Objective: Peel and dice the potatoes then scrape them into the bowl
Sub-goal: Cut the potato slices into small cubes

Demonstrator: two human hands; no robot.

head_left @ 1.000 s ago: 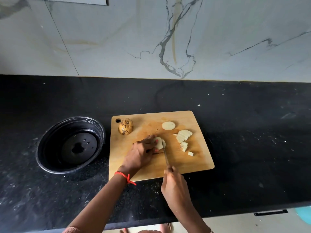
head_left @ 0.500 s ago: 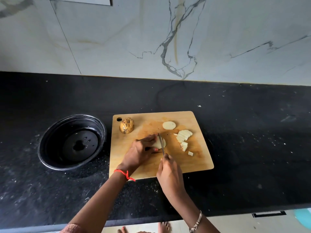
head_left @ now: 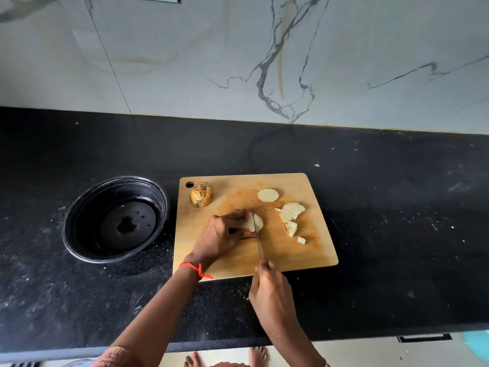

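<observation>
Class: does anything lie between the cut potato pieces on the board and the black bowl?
Yes: the left hand, holding the pale peeled potato piece under the metal knife, lies between the pale cut slices and the round black bowl. The spotted unpeeled potato sits farther back.

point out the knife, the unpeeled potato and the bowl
knife (head_left: 258,241), head view, on the middle of the blade
unpeeled potato (head_left: 201,195), head view, on its spotted skin
bowl (head_left: 84,213), head view, on the inner left wall
</observation>
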